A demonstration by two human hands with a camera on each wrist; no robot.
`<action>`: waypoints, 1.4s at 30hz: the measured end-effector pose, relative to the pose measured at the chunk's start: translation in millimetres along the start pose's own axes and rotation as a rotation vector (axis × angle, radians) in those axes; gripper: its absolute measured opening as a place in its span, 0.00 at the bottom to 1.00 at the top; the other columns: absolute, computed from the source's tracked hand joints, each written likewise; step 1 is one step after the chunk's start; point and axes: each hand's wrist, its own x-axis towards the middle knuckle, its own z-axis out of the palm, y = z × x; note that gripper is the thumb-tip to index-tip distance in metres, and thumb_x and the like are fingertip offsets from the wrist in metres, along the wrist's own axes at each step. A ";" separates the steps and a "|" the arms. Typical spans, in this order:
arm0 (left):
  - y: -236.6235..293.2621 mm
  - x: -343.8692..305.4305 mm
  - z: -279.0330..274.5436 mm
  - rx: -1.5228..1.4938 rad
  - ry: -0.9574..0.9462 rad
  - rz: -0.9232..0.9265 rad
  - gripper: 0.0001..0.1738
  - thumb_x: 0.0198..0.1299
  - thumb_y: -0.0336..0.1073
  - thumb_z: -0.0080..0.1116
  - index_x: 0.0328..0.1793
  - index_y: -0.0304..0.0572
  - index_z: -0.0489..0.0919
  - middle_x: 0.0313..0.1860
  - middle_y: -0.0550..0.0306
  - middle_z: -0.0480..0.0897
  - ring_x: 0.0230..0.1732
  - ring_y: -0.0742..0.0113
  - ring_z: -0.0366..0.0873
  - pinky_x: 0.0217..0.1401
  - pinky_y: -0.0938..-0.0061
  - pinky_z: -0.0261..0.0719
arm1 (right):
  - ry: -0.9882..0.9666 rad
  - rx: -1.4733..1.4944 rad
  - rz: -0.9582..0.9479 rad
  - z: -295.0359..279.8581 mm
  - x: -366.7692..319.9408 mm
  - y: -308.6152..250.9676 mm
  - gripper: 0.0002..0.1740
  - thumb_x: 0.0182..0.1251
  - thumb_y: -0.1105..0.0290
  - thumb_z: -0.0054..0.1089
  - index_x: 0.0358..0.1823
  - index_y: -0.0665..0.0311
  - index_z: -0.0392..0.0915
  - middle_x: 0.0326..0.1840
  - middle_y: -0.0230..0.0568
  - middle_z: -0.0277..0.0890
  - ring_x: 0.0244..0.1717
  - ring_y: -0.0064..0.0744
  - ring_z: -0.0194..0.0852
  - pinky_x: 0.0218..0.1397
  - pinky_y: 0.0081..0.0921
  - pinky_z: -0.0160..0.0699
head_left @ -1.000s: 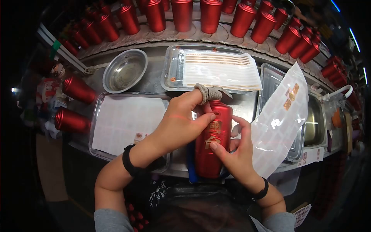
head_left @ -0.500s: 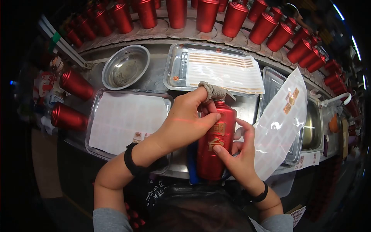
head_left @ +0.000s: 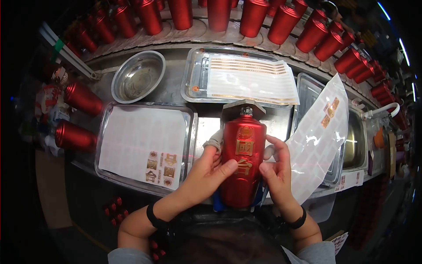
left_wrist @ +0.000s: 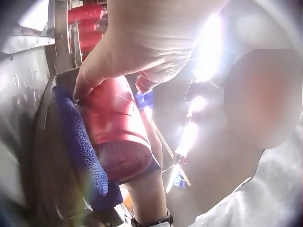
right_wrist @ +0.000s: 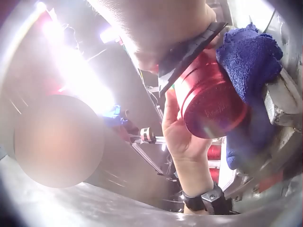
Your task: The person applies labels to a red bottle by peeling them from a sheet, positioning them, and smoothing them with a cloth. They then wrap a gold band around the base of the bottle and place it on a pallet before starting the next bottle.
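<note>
The metal tray [head_left: 102, 141] fills the lower left of the head view. Just right of it, at centre, the red bottle [head_left: 239, 176] lies neck towards the top. Your left hand [head_left: 204, 174] curls round its left flank with the thumb pressed on the gold lettering. Your right hand [head_left: 277, 176] clasps the right flank, thumb on the front. A blue cloth [left_wrist: 80, 146] lies under the bottle.

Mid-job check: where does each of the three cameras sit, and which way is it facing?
Head: worn on the head, looking down at the red bottle; both forearms, left hand and right hand show.
Left wrist: on the left wrist, looking along the bottle at its base and the blue cloth; the left hand's grip shows.
Right wrist: on the right wrist, facing the bottle's base; both hands show.
Both wrist views share the bottle's base and the cloth.
</note>
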 end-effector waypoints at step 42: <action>21.7 -12.8 -74.8 0.098 0.067 0.052 0.44 0.64 0.35 0.66 0.77 0.31 0.50 0.73 0.42 0.63 0.75 0.59 0.64 0.77 0.63 0.62 | 0.032 -0.169 -0.052 105.2 89.3 -21.5 0.19 0.65 0.77 0.67 0.54 0.67 0.68 0.45 0.38 0.77 0.38 0.19 0.81 0.38 0.13 0.81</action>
